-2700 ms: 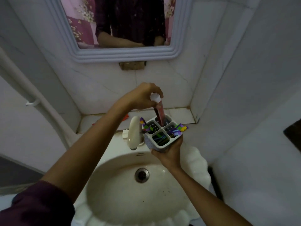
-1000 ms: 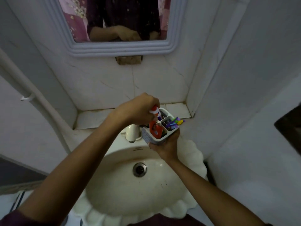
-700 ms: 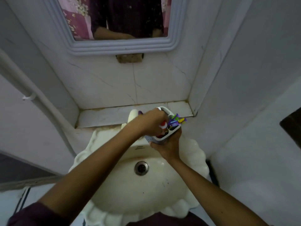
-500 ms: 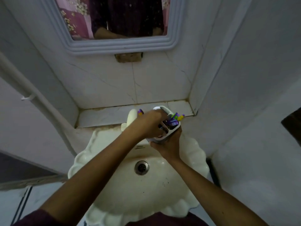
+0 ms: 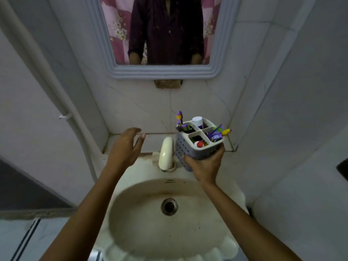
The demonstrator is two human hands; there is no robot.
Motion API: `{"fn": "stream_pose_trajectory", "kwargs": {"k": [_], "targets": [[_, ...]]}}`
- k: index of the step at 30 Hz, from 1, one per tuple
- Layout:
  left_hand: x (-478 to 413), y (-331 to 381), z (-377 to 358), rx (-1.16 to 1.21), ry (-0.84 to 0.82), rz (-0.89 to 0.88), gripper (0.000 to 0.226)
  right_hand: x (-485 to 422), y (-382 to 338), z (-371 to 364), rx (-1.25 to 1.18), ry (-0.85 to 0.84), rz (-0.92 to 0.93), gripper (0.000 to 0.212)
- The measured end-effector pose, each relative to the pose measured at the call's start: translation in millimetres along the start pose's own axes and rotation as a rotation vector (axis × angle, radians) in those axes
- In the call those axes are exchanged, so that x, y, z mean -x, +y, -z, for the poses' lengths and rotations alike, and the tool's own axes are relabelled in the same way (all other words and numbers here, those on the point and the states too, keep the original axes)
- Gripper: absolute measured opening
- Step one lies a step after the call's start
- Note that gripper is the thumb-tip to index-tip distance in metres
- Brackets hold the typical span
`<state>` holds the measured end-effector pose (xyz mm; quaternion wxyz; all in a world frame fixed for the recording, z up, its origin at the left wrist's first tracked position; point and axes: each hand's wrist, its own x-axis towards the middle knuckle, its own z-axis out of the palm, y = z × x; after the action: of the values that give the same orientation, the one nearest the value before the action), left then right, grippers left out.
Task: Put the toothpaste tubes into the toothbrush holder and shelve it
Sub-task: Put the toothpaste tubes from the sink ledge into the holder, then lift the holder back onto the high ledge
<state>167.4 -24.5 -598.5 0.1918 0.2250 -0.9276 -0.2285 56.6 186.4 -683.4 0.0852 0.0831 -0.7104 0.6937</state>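
Held above and just right of the cream ceramic tap (image 5: 165, 154): pale grey perforated plastic four-compartment toothbrush holder (image 5: 197, 143), upright, tilted slightly.
Contents, rear compartment: toothpaste tube with white cap (image 5: 197, 121), cap up. Near compartment: toothpaste tube with red cap (image 5: 200, 144), sunk low. Left and right compartments: purple, green and yellow toothbrushes (image 5: 217, 133).
Progress, judged: both tubes apparently loaded; shelving not yet done. Behind the tap: white tiled ledge (image 5: 150, 142) along the wall, the likely shelf, bare where visible.
Right hand (image 5: 204, 165): below and right of the tap, palm cupping the holder's base, fingers (image 5: 185, 159) wrapped round its lower walls, grasping firmly.
Left hand (image 5: 126, 146): left of the tap, raised over the ledge, empty, fingers released and loosely spread, touching nothing.
Below the tap: cream scalloped washbasin (image 5: 229, 243), steel drain at centre. Above the tap: grey-framed mirror (image 5: 162, 72).
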Motion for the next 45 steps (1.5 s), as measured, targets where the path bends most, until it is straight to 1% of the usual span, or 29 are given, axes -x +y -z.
{"fn": "stream_pose_trajectory", "kwargs": {"k": [3, 5, 7, 9, 13, 16, 18, 20, 23, 24, 28, 30, 31, 32, 34, 35, 36, 39, 42, 45], "targets": [[-13, 18, 29, 0.032, 0.098, -0.061, 0.044, -21, -47, -7, -0.007, 0.032, 0.094, 0.109], [-28, 35, 52, 0.012, 0.181, -0.125, 0.043, -38, -79, -11, -0.006, 0.056, 0.146, 0.111], [-45, 57, 85, 0.0, 0.268, -0.201, 0.046, -54, -123, -13, -0.041, 0.071, 0.225, 0.113], [-63, 81, 118, -0.006, 0.356, -0.275, 0.048, -69, -168, -13, -0.085, 0.073, 0.283, 0.107], [-92, 134, 191, -0.036, 0.514, -0.429, 0.04, -99, -267, -8, -0.183, 0.099, 0.423, 0.103], [-105, 171, 239, -0.077, 0.596, -0.517, 0.034, -122, -339, 0, -0.235, 0.138, 0.528, 0.101], [-115, 194, 270, -0.103, 0.643, -0.554, 0.034, -137, -388, 9, -0.235, 0.163, 0.607, 0.104], [-123, 218, 301, -0.122, 0.697, -0.594, 0.037, -149, -436, 20, -0.24, 0.2, 0.674, 0.104], [-137, 256, 343, -0.121, 0.787, -0.662, 0.055, -167, -496, 31, -0.247, 0.231, 0.728, 0.096], [-142, 269, 356, -0.12, 0.81, -0.68, 0.057, -173, -514, 33, -0.244, 0.241, 0.738, 0.095], [-173, 324, 412, -0.146, 0.969, -0.795, 0.052, -191, -593, 43, -0.225, 0.296, 0.784, 0.105], [-193, 346, 434, -0.251, 1.043, -0.768, 0.052, -193, -626, 48, -0.209, 0.317, 0.807, 0.107], [-204, 353, 443, -0.334, 1.042, -0.716, 0.055, -195, -641, 49, -0.203, 0.328, 0.813, 0.108], [-216, 357, 450, -0.429, 1.002, -0.64, 0.059, -198, -656, 50, -0.201, 0.336, 0.813, 0.108], [-239, 358, 458, -0.568, 0.844, -0.476, 0.064, -209, -681, 49, -0.187, 0.332, 0.796, 0.109], [-248, 356, 457, -0.6, 0.782, -0.422, 0.064, -215, -690, 48, -0.177, 0.329, 0.784, 0.109], [-255, 353, 455, -0.615, 0.762, -0.396, 0.065, -222, -697, 47, -0.169, 0.332, 0.771, 0.111], [-270, 348, 444, -0.561, 0.862, -0.428, 0.069, -243, -711, 39, -0.125, 0.357, 0.732, 0.115], [-280, 347, 436, -0.506, 0.953, -0.462, 0.073, -260, -729, 32, -0.117, 0.395, 0.716, 0.107], [-287, 349, 432, -0.48, 0.995, -0.466, 0.074, -272, -751, 30, -0.104, 0.399, 0.74, 0.104]]}}
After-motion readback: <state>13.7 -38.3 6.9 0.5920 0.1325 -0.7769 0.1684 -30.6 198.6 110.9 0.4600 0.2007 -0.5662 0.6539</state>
